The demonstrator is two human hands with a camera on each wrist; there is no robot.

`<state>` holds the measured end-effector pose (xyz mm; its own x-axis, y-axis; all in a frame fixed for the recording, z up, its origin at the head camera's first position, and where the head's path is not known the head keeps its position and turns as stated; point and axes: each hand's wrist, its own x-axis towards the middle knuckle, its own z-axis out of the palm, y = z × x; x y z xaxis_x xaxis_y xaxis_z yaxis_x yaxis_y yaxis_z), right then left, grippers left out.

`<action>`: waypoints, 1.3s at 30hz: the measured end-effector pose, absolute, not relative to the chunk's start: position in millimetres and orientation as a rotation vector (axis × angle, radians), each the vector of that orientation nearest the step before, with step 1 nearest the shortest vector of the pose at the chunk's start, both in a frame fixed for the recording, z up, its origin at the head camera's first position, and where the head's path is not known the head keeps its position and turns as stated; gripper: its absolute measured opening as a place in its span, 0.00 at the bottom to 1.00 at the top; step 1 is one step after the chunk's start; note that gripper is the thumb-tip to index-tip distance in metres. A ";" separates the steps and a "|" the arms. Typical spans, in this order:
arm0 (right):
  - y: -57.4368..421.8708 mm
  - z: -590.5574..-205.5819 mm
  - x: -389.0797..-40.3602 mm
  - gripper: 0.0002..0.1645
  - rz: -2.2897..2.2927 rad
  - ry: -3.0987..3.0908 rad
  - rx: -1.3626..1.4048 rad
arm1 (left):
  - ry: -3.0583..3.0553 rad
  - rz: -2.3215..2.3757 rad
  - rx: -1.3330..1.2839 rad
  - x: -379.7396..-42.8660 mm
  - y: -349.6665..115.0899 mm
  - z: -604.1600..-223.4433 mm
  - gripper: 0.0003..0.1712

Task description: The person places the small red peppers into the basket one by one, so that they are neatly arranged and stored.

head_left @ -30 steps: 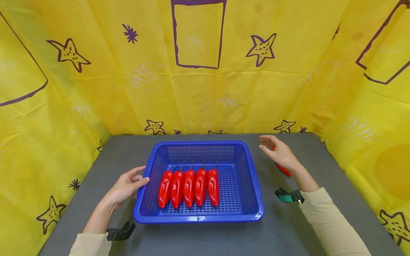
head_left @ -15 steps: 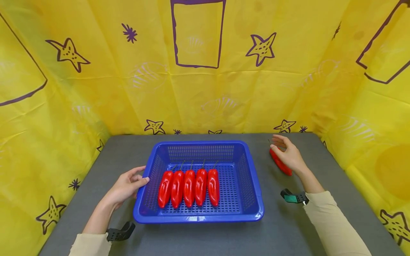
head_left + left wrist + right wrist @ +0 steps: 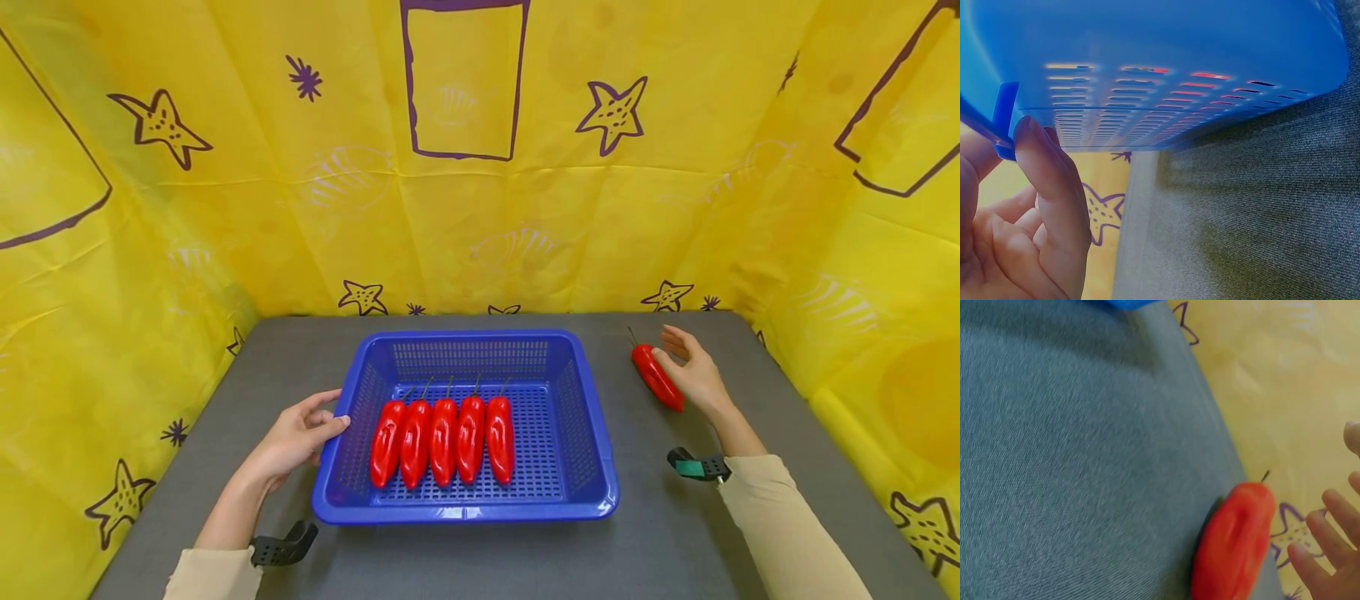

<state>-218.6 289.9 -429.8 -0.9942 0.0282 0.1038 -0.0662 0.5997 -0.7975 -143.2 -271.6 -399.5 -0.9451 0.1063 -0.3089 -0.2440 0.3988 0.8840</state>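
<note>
My left hand (image 3: 302, 429) pinches the left rim of a blue plastic basket (image 3: 465, 512); in the left wrist view, thumb and finger lie on either side of that rim (image 3: 1005, 122). Several glossy red chili peppers (image 3: 442, 442) lie in a row inside, stems toward the back. Right of the basket, one more red chili pepper (image 3: 657, 379) rests on the grey table, its stem pointing up and left. Close beside its right side is my right hand (image 3: 693, 371), fingers spread and holding nothing. The right wrist view shows those fingers apart from the pepper (image 3: 1235, 544).
The grey table (image 3: 480, 562) extends around the basket on all sides. Behind it and at both sides hangs a yellow cloth (image 3: 480, 233) printed with starfish and fish. A dark strap (image 3: 697, 465) sits on my right wrist, another strap (image 3: 285, 546) on my left.
My right hand has moved right from above the loose pepper's stem end to its right side, uncovering the pepper. The left hand, basket and peppers have stayed in place.
</note>
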 end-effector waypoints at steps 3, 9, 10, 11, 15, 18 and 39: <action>293.1 -433.9 -217.8 0.40 1.353 -2.734 0.004 | 2.347 1.562 -0.114 -142.9 -271.7 -399.5 0.40; 297.7 -442.5 -218.5 0.40 1.332 -2.752 -0.050 | 2.342 1.565 -0.120 -141.5 -271.9 -398.6 0.40; 298.3 -444.2 -218.8 0.41 1.329 -2.753 -0.058 | 2.342 1.564 -0.119 -141.3 -272.0 -398.5 0.40; 298.9 -446.0 -219.2 0.41 1.323 -2.756 -0.068 | 2.343 1.564 -0.113 -141.2 -272.0 -398.4 0.40; 300.4 -455.1 -220.9 0.40 1.294 -2.766 -0.088 | 2.328 1.588 -0.102 -140.8 -272.4 -399.0 0.40; 300.2 -461.4 -221.6 0.39 1.290 -2.751 -0.087 | 2.311 1.616 -0.093 -140.6 -272.6 -399.5 0.40; 296.0 -478.6 -226.9 0.41 1.196 -2.741 -0.216 | 2.313 1.614 -0.114 -142.2 -272.3 -401.1 0.41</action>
<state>-226.9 296.0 -478.6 -0.9793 0.1884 0.0737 0.0741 0.6731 -0.7358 -142.2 -272.3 -401.1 -0.9463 0.1151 -0.3023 -0.2440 0.3596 0.9006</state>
